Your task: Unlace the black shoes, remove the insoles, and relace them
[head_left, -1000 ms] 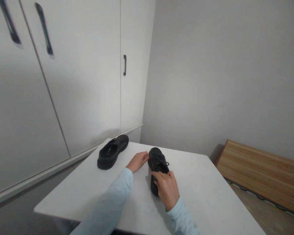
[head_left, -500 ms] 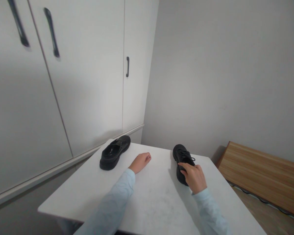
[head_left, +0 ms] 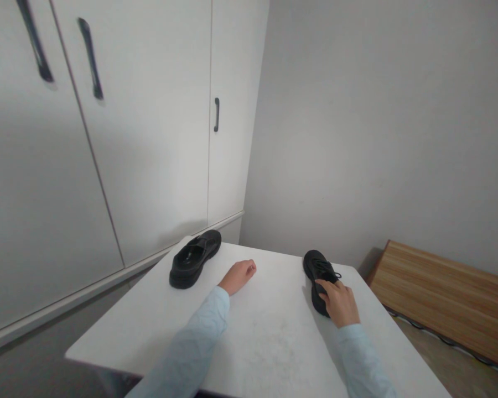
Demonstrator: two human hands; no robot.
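Two black shoes stand on the white table. In my right hand [head_left: 340,302] is the side of the opening of the right lace-up shoe [head_left: 314,264], gripped with the thumb on its left and the fingers over the opening. Its toe points away from me, and its laces show beyond my fingers. My left hand [head_left: 237,276] rests on the table between the shoes, fingers curled in, nothing visible in them. At the far left of the table, the other black shoe [head_left: 193,260] sits apart from both hands, toe pointing away and to the right.
The white table [head_left: 269,342] stretches under both arms. White cabinets [head_left: 157,138] with dark handles rise on the left, and a grey wall [head_left: 377,127] stands behind. Beyond the table's right edge lies a wood-grain panel [head_left: 452,298], with a cable along its lower edge.
My right hand has moved a little to the right together with the shoe it grips. My left hand and the left shoe have stayed in place.
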